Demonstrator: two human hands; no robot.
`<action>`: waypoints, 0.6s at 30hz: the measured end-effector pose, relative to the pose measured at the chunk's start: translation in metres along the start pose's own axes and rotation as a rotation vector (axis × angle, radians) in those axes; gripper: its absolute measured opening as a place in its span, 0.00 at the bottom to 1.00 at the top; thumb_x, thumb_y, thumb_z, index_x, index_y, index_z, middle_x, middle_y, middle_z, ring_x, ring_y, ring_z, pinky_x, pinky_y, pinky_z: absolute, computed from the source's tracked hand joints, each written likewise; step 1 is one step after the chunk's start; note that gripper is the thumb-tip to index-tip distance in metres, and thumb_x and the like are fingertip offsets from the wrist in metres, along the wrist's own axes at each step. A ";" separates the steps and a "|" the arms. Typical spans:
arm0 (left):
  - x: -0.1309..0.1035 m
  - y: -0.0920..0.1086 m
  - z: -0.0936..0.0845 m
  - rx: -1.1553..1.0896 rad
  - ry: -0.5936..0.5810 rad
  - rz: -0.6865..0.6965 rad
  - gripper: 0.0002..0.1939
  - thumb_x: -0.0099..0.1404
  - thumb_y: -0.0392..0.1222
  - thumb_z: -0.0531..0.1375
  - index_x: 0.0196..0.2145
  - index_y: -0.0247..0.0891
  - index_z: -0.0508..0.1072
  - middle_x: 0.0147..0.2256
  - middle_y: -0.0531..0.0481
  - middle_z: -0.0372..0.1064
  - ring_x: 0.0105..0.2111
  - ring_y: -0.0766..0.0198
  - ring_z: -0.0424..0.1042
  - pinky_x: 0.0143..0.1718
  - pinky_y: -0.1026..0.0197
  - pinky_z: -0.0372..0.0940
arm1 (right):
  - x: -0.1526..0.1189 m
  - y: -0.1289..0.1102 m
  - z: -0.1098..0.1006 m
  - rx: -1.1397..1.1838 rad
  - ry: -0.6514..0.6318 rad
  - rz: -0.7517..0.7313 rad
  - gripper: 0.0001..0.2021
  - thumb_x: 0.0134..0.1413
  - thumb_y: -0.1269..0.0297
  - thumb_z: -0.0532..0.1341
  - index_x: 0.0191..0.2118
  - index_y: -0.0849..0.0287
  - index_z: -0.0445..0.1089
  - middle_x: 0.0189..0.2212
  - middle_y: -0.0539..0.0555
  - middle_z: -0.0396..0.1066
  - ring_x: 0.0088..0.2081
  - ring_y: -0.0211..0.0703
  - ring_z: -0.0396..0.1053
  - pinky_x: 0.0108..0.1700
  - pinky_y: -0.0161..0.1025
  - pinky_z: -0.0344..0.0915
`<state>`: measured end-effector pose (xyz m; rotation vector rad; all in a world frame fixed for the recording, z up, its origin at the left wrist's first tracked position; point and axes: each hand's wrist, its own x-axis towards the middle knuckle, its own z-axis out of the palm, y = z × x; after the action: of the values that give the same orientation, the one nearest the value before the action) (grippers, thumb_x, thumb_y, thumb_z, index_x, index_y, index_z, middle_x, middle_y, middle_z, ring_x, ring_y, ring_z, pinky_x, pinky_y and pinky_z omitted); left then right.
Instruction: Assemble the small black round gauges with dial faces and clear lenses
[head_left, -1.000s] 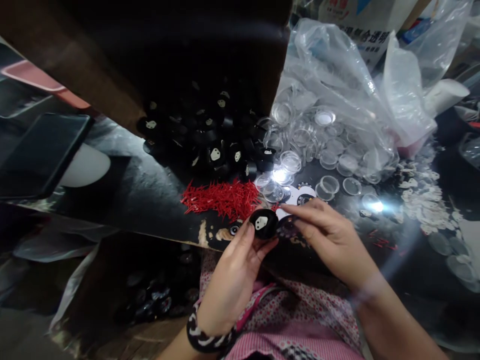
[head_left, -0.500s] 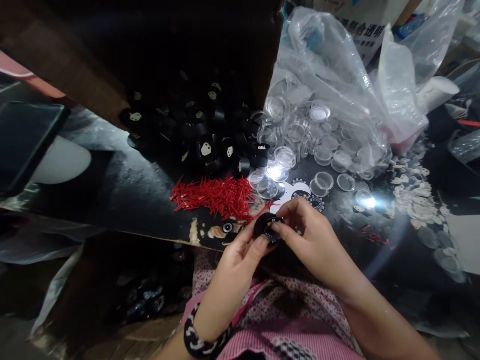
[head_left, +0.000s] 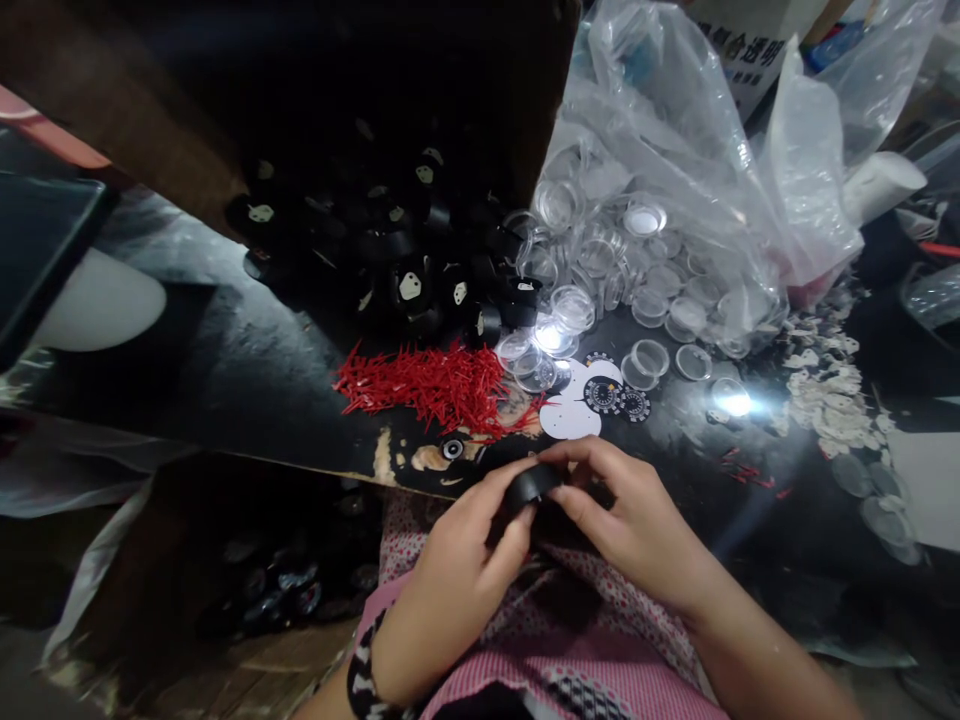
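Note:
A round black case (head_left: 531,487) is held between both hands above the lap, at the table's front edge. My left hand (head_left: 474,545) grips its left side with thumb and fingers. On its right side, the thumb and fingertips of my right hand (head_left: 619,510) are closed on the rim. The case is tilted, its side wall towards the camera, so its dial face does not show. Just beyond the hands lie white discs (head_left: 570,417) and printed black dials (head_left: 602,395). A heap of red pointers (head_left: 427,385) is at the left.
Black cases (head_left: 412,290) are piled in front of a dark box. Clear round covers (head_left: 596,255) spill from a plastic bag (head_left: 675,120). Small whitish parts (head_left: 825,380) lie at the right. A box with dark round items stands below the table's left edge.
Both hands have turned the black case, so its printed face is hidden and its side wall shows. The hands sit slightly lower, uncovering more of the white discs.

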<state>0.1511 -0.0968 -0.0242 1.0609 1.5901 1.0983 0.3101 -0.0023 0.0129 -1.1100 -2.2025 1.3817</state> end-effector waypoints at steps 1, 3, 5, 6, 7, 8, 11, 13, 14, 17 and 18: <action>-0.001 -0.003 -0.003 -0.021 0.041 -0.023 0.15 0.64 0.42 0.60 0.49 0.48 0.74 0.47 0.50 0.75 0.46 0.55 0.73 0.51 0.59 0.65 | 0.003 -0.001 -0.002 -0.050 -0.020 -0.037 0.10 0.61 0.67 0.58 0.48 0.55 0.68 0.41 0.52 0.74 0.39 0.39 0.70 0.43 0.37 0.64; -0.003 -0.008 -0.009 -0.160 0.132 -0.125 0.15 0.63 0.44 0.61 0.48 0.47 0.74 0.46 0.50 0.75 0.47 0.55 0.73 0.51 0.59 0.65 | 0.014 -0.003 -0.004 -0.227 -0.038 -0.089 0.09 0.62 0.66 0.57 0.47 0.56 0.70 0.42 0.53 0.75 0.42 0.43 0.70 0.46 0.41 0.63; -0.003 -0.010 -0.014 -0.376 0.204 -0.231 0.15 0.63 0.45 0.62 0.48 0.45 0.72 0.46 0.48 0.74 0.48 0.55 0.73 0.51 0.57 0.66 | 0.028 -0.005 -0.002 -0.486 -0.035 -0.094 0.08 0.62 0.68 0.55 0.41 0.59 0.71 0.39 0.55 0.75 0.42 0.48 0.70 0.45 0.45 0.61; -0.002 -0.009 -0.015 -0.486 0.230 -0.261 0.15 0.62 0.44 0.62 0.47 0.44 0.72 0.46 0.48 0.74 0.48 0.54 0.72 0.51 0.56 0.66 | 0.035 -0.007 0.001 -0.612 -0.041 -0.089 0.08 0.62 0.68 0.55 0.39 0.60 0.71 0.37 0.56 0.75 0.40 0.49 0.70 0.43 0.46 0.59; 0.000 -0.007 -0.015 -0.582 0.249 -0.274 0.14 0.62 0.44 0.63 0.47 0.43 0.71 0.47 0.48 0.74 0.49 0.54 0.72 0.52 0.54 0.66 | 0.041 -0.008 0.004 -0.714 -0.057 -0.088 0.08 0.61 0.68 0.55 0.38 0.60 0.71 0.36 0.57 0.74 0.39 0.51 0.70 0.41 0.47 0.58; 0.003 -0.004 -0.015 -0.661 0.264 -0.277 0.14 0.62 0.43 0.63 0.46 0.43 0.71 0.47 0.48 0.74 0.50 0.54 0.71 0.53 0.53 0.66 | 0.046 -0.010 0.008 -0.790 -0.070 -0.092 0.08 0.61 0.67 0.55 0.38 0.61 0.70 0.36 0.58 0.74 0.38 0.51 0.70 0.40 0.47 0.57; 0.018 0.007 -0.014 -0.810 0.277 -0.254 0.11 0.63 0.40 0.62 0.44 0.42 0.72 0.46 0.48 0.74 0.52 0.54 0.70 0.55 0.51 0.64 | 0.054 -0.013 0.019 -0.917 -0.057 -0.115 0.08 0.62 0.66 0.54 0.37 0.62 0.69 0.35 0.59 0.74 0.36 0.52 0.70 0.38 0.46 0.55; 0.030 0.012 -0.012 -0.847 0.264 -0.218 0.09 0.64 0.40 0.61 0.43 0.41 0.72 0.46 0.47 0.73 0.53 0.53 0.69 0.57 0.50 0.62 | 0.056 -0.013 0.023 -0.961 -0.048 -0.114 0.07 0.62 0.67 0.54 0.36 0.62 0.69 0.33 0.59 0.74 0.35 0.52 0.70 0.37 0.46 0.53; 0.035 0.013 -0.011 -0.853 0.259 -0.197 0.09 0.63 0.40 0.61 0.42 0.41 0.73 0.46 0.47 0.73 0.53 0.52 0.69 0.58 0.50 0.62 | 0.056 -0.013 0.023 -0.973 -0.048 -0.111 0.08 0.62 0.67 0.54 0.36 0.62 0.69 0.33 0.58 0.74 0.35 0.52 0.70 0.37 0.46 0.53; 0.042 0.014 -0.010 -0.842 0.258 -0.160 0.08 0.63 0.40 0.61 0.42 0.41 0.73 0.46 0.47 0.73 0.54 0.51 0.68 0.57 0.49 0.62 | 0.055 -0.010 0.021 -0.977 -0.051 -0.094 0.07 0.61 0.67 0.54 0.34 0.62 0.68 0.32 0.58 0.74 0.34 0.51 0.70 0.36 0.45 0.51; 0.040 0.013 -0.010 -0.836 0.271 -0.155 0.08 0.63 0.40 0.61 0.42 0.42 0.72 0.46 0.47 0.73 0.54 0.51 0.68 0.57 0.49 0.63 | 0.054 -0.009 0.020 -0.968 -0.048 -0.089 0.07 0.61 0.66 0.55 0.34 0.62 0.68 0.31 0.58 0.74 0.34 0.50 0.70 0.36 0.44 0.50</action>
<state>0.1346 -0.0570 -0.0181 0.2355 1.1750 1.6318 0.2592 0.0237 0.0036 -1.1967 -2.9807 0.2284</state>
